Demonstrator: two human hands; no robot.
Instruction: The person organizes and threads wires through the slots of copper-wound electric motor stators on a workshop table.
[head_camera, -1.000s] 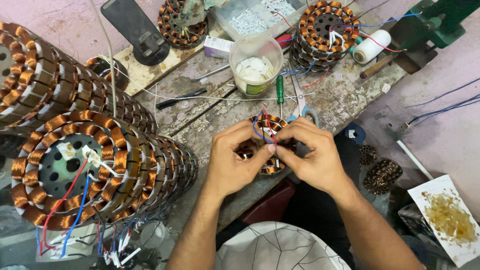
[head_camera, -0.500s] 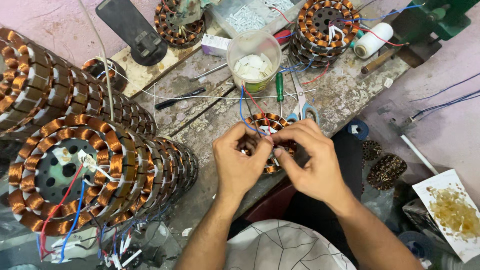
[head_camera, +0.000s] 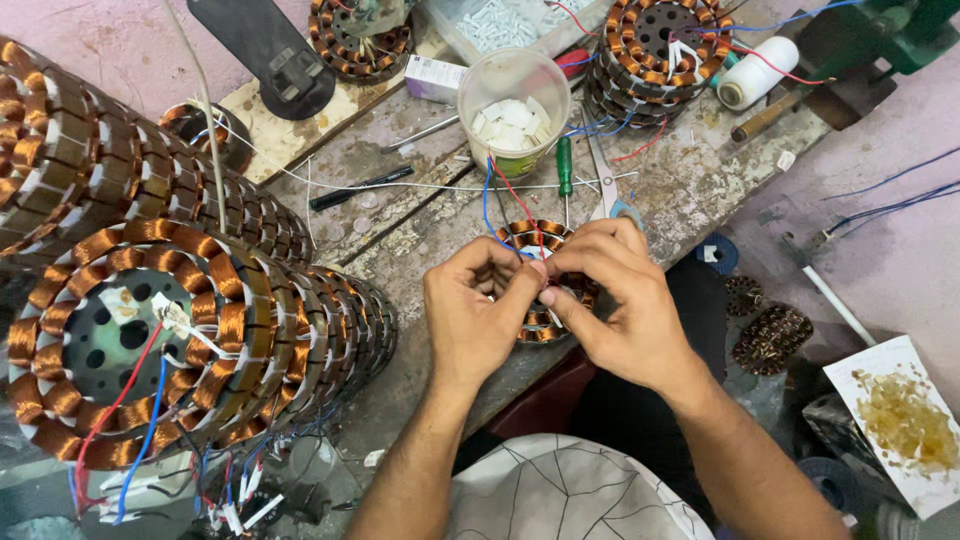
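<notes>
Both hands (head_camera: 560, 310) stay pinched on the small stator's (head_camera: 540, 285) wires, unmoved.

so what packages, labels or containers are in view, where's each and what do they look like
small box: bench top centre, rectangular, white and purple
plastic cup: right of the box, round, clear, green band, holds white pieces
clear tray: top edge, holds white pieces
white card: lower right, yellow-brown residue

Two hands at work, left hand (head_camera: 478, 315) and right hand (head_camera: 620, 300), on one small stator (head_camera: 540, 240); one plastic cup (head_camera: 513, 105), one green screwdriver (head_camera: 565, 168), one white spool (head_camera: 758, 72), one pair of scissors (head_camera: 605, 185)
</notes>
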